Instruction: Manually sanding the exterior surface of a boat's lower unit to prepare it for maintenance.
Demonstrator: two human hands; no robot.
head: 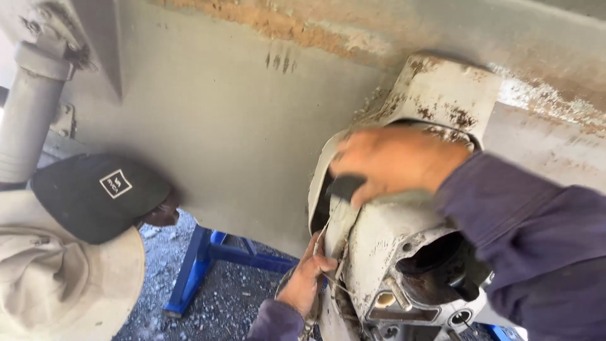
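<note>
Right of centre in the frame, the person's right hand [394, 163], coming out of a dark blue sleeve [530, 227], is closed around a short black tool handle [345, 187] and presses it against the upper edge of a worn, off-white cast-metal housing [391, 252] with chipped paint and rust spots. Only the handle's lower end shows below the fingers; the working end is hidden behind the housing's rim. Lower down, at centre bottom of the frame, the left hand [306, 278] is curled with its fingertips on the housing's left edge, pinching at a thin grey strip or gasket [333, 237] that runs along that edge; how firmly it holds is not clear. The housing hangs from a scuffed white bracket [442, 88] at upper right, fixed to a broad grey painted hull surface [208, 126] that fills the upper half of the frame, with an orange-brown stain [278, 22] along its top. The housing's lower face shows 1 large dark round opening [439, 259] and several smaller holes. At the left edge, another person in a black cap [98, 196] and beige top [60, 278] is bent beneath the hull, beside a grey cylindrical tube [28, 120]. A blue metal stand [208, 252] rests on gravel ground [221, 303] at lower centre-left.
</note>
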